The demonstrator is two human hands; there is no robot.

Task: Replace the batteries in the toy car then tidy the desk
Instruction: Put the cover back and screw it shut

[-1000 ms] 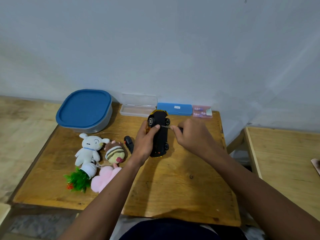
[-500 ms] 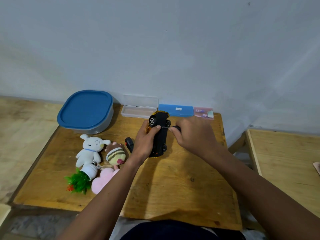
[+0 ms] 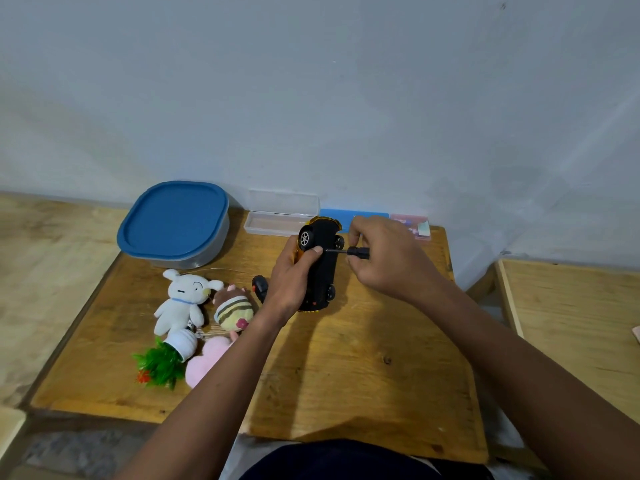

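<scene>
The black and orange toy car (image 3: 323, 268) is tilted on its side above the wooden desk (image 3: 346, 368), its underside facing right. My left hand (image 3: 294, 278) grips the car from the left, thumb on the underside. My right hand (image 3: 384, 258) pinches a small black-handled screwdriver (image 3: 356, 252), whose thin shaft points left at the car's underside near my left thumb. Whether the tip sits in a screw is too small to tell.
A blue-lidded container (image 3: 175, 221) stands at the back left. An open clear case (image 3: 280, 220), a blue case (image 3: 349, 216) and a pink packet (image 3: 412, 225) line the wall. A white plush (image 3: 183, 299), striped plush (image 3: 233, 308), pink plush (image 3: 204, 362), toppled potted plant (image 3: 162, 362) and black remote (image 3: 259, 287) lie left.
My right hand has drawn slightly to the right, so the screwdriver's handle and shaft now show between my hands. The car stays held in the same spot.
</scene>
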